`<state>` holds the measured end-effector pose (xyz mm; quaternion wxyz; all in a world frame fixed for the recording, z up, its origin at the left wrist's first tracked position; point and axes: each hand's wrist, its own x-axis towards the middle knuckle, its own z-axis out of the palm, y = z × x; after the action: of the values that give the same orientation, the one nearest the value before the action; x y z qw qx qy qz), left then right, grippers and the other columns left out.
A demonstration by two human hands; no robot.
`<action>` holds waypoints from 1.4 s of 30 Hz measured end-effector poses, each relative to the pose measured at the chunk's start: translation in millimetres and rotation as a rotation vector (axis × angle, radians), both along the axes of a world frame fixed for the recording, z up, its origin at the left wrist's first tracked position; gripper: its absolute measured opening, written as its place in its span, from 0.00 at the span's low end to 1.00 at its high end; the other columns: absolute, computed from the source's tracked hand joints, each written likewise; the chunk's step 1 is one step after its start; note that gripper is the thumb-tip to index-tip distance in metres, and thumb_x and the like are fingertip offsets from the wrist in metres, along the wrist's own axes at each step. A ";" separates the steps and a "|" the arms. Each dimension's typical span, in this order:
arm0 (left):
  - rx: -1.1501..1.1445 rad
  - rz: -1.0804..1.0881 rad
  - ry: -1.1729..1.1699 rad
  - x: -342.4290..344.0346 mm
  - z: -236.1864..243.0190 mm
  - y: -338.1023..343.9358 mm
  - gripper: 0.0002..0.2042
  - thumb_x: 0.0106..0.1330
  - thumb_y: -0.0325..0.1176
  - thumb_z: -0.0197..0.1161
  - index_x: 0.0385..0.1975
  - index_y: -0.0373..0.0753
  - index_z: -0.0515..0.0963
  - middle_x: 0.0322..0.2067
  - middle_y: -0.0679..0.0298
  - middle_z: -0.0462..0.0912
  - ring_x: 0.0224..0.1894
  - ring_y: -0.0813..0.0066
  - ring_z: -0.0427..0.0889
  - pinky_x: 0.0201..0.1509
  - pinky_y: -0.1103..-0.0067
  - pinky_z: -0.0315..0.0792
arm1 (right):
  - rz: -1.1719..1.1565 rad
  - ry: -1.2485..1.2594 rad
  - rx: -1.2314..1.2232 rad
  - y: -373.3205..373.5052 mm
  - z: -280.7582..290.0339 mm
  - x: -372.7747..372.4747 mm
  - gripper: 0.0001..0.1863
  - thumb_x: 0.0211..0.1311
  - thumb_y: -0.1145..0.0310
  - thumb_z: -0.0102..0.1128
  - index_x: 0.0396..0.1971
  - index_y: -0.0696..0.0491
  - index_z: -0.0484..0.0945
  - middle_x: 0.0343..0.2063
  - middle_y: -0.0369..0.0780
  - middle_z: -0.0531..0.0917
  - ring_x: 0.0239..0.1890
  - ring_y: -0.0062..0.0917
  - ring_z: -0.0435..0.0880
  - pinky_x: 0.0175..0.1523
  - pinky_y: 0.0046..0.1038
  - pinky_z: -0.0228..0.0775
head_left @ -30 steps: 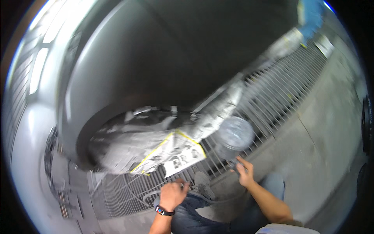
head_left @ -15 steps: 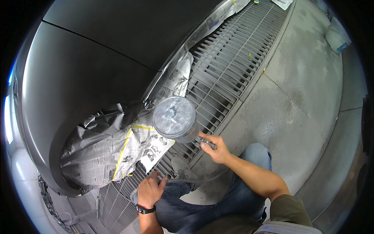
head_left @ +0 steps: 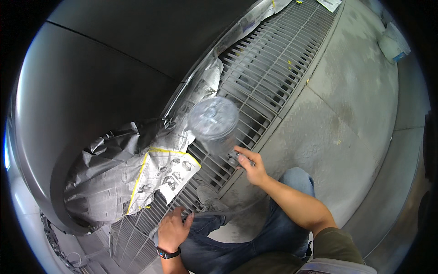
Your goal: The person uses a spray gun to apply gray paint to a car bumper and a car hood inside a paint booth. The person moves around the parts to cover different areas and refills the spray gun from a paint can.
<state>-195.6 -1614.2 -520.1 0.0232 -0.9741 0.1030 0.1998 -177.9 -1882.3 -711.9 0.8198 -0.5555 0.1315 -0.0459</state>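
My right hand point(head_left: 253, 168) is closed round the grip of a spray gun point(head_left: 235, 157). Its round, clouded cup point(head_left: 214, 119) hides most of the gun's body and is slightly blurred. The gun is close to the lower side of a dark grey car body point(head_left: 123, 59). Crumpled newspaper masking point(head_left: 105, 187), edged with yellow tape, covers the wheel area. By my left knee, my left hand point(head_left: 172, 232) has its fingers curled over a grey hose point(head_left: 219, 213), which runs across toward my right leg.
A slatted metal floor grate point(head_left: 269, 68) runs alongside the car, with grey concrete floor point(head_left: 337, 128) to its right. A whitish bucket point(head_left: 393, 44) stands at the far right. My shoe point(head_left: 209, 196) rests at the grate's edge. More masking paper point(head_left: 248, 23) lines the lower car edge.
The spray gun cup has moved up and to the right in the picture, with my right hand tilting it. The view has shifted slightly; my left hand stays at the hose.
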 end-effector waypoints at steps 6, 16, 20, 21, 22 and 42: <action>-0.042 -0.023 -0.073 -4.6 7.6 -2.3 0.18 0.64 0.48 0.64 0.42 0.39 0.80 0.33 0.54 0.84 0.37 0.53 0.84 0.42 0.64 0.76 | -0.111 0.076 0.155 -2.0 -14.0 8.9 0.24 0.73 0.59 0.52 0.60 0.60 0.75 0.44 0.39 0.82 0.39 0.22 0.82 0.40 0.29 0.83; -0.129 -0.116 -0.133 4.5 0.9 6.3 0.18 0.62 0.45 0.66 0.38 0.34 0.79 0.32 0.54 0.84 0.38 0.54 0.83 0.44 0.65 0.76 | -0.197 -0.035 0.175 3.1 -20.6 6.1 0.24 0.72 0.62 0.52 0.60 0.63 0.74 0.39 0.38 0.82 0.38 0.20 0.80 0.41 0.29 0.82; -0.123 -0.127 0.038 28.9 -12.2 21.1 0.17 0.61 0.44 0.67 0.37 0.34 0.80 0.32 0.51 0.85 0.38 0.51 0.84 0.43 0.63 0.76 | -0.236 -0.013 0.046 7.1 3.0 -14.0 0.23 0.72 0.64 0.53 0.58 0.64 0.75 0.46 0.43 0.83 0.41 0.23 0.81 0.44 0.29 0.80; -0.127 -0.142 0.079 34.3 -16.3 22.2 0.17 0.60 0.44 0.67 0.36 0.34 0.80 0.32 0.51 0.85 0.38 0.51 0.84 0.43 0.62 0.76 | -0.264 0.025 -0.056 11.6 15.3 -21.0 0.23 0.71 0.64 0.53 0.58 0.64 0.75 0.47 0.43 0.83 0.41 0.23 0.82 0.44 0.28 0.80; -0.167 -0.171 0.083 40.0 -20.9 22.1 0.17 0.60 0.44 0.67 0.36 0.34 0.80 0.32 0.51 0.85 0.39 0.51 0.83 0.44 0.62 0.76 | -0.303 0.065 -0.164 12.1 31.4 -29.5 0.23 0.70 0.65 0.54 0.58 0.64 0.76 0.48 0.44 0.83 0.42 0.24 0.82 0.45 0.28 0.79; -0.058 0.081 0.233 -177.9 205.3 155.0 0.20 0.57 0.51 0.65 0.32 0.37 0.83 0.36 0.48 0.85 0.45 0.49 0.82 0.52 0.62 0.75 | 0.033 -0.276 -0.336 11.0 566.4 -155.9 0.24 0.64 0.66 0.56 0.55 0.65 0.76 0.40 0.51 0.86 0.40 0.33 0.87 0.48 0.29 0.76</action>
<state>-373.5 -1459.1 -314.8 -0.0252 -0.9479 0.0713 0.3095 -333.8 -1871.3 -145.5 0.7265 -0.6749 -0.0006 -0.1294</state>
